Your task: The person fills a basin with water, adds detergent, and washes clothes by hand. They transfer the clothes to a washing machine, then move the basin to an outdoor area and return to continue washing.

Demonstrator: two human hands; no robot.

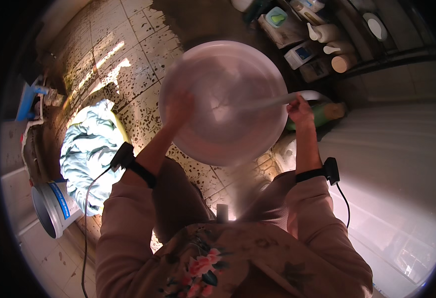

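A large, pale round plastic basin [221, 152] is in front of my knees on the tiled floor. My left hand [180, 108] is at the basin's left inner side, blurred, and its fingers cannot be made out clearly. At the right rim, my right hand [300, 110] grips a white hose [273, 100]. The hose's blurred free end reaches over the basin, while its other part curves away behind my hand. Whether water runs from it is hard to tell. Each of my wrists wears a black strap with a small cabled device.
Left of me, light blue cloth [91, 149] is heaped in a yellow-rimmed container [122, 128]. A white bucket [59, 212] stands by it. Pump bottles [324, 33] fill a rack at the upper right. Beside my right hand are a green bottle [319, 114] and a large white surface [382, 160].
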